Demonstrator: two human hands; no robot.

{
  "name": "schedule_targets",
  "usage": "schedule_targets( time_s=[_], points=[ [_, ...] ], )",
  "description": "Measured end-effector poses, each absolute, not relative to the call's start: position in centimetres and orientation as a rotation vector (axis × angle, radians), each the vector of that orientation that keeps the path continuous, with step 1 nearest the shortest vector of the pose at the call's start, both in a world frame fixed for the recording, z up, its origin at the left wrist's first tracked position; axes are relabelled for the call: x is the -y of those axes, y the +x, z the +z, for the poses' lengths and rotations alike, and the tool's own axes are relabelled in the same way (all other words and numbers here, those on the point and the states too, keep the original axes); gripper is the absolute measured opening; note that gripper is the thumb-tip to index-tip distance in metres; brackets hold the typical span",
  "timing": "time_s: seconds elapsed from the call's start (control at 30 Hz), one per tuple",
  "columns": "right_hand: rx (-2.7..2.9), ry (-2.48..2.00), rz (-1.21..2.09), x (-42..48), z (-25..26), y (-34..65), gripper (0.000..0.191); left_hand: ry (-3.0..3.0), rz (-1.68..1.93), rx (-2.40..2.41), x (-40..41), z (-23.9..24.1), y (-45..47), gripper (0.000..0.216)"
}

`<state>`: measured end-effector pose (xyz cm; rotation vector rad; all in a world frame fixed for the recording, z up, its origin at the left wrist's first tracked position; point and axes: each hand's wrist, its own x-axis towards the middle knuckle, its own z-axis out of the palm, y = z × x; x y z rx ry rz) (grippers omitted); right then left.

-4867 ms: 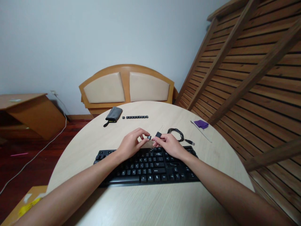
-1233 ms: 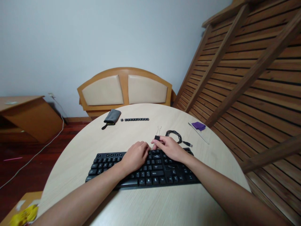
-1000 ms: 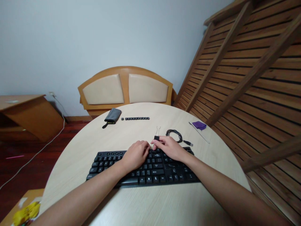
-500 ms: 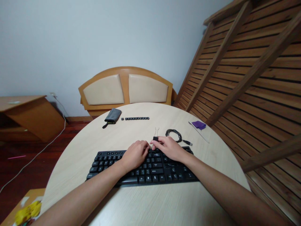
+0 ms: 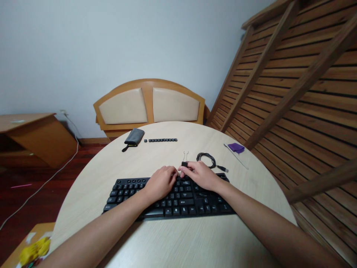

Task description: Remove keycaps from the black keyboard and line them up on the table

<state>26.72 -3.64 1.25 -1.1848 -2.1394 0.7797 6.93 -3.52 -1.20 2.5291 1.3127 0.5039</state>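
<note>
A black keyboard (image 5: 186, 202) lies across the table in front of me, both hands over its upper edge. My right hand (image 5: 201, 175) is closed on a wire keycap puller (image 5: 184, 164). Its black handle shows between thumb and fingers, and its two thin wire prongs point away from me. Close beside it, my left hand (image 5: 161, 181) rests on the top rows with curled fingers. Its fingertips are at the keyboard's back edge, and whatever they grip is hidden. Farther back, several black keycaps (image 5: 163, 140) stand in a row, with one set slightly apart at the left.
On the round table (image 5: 178, 242) sit a grey pouch (image 5: 134, 137) at back left, a coiled black USB cable (image 5: 206, 158) behind my right hand, and a purple cloth (image 5: 236, 147) near a thin rod (image 5: 237, 157). A slatted wooden frame (image 5: 292, 85) leans at the right.
</note>
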Motion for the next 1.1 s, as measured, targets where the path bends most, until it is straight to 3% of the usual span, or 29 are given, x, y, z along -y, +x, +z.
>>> schedule_targets(
  time_s=[0.23,0.43,0.67,0.93,1.1],
  points=[
    [2.23,-1.136,0.762,3.7,0.9,26.7,0.042,2.503,0.514,-1.329,3.6,-1.1,7.0,0.023],
    [2.228,-1.195,0.544,3.5,0.9,26.8,0.039,2.508,0.529,-1.329,3.5,-1.3,7.0,0.021],
    [2.096,-1.279,0.766,2.8,0.5,27.3,0.036,2.503,0.519,-1.324,3.5,-1.3,6.9,0.021],
    [2.404,-1.256,0.305,3.7,1.1,27.1,0.039,2.488,0.526,-1.325,3.5,-1.2,7.0,0.021],
    [2.423,-1.303,0.195,3.9,1.0,26.9,0.039,2.487,0.513,-1.336,3.6,-1.1,7.0,0.021]
  ],
)
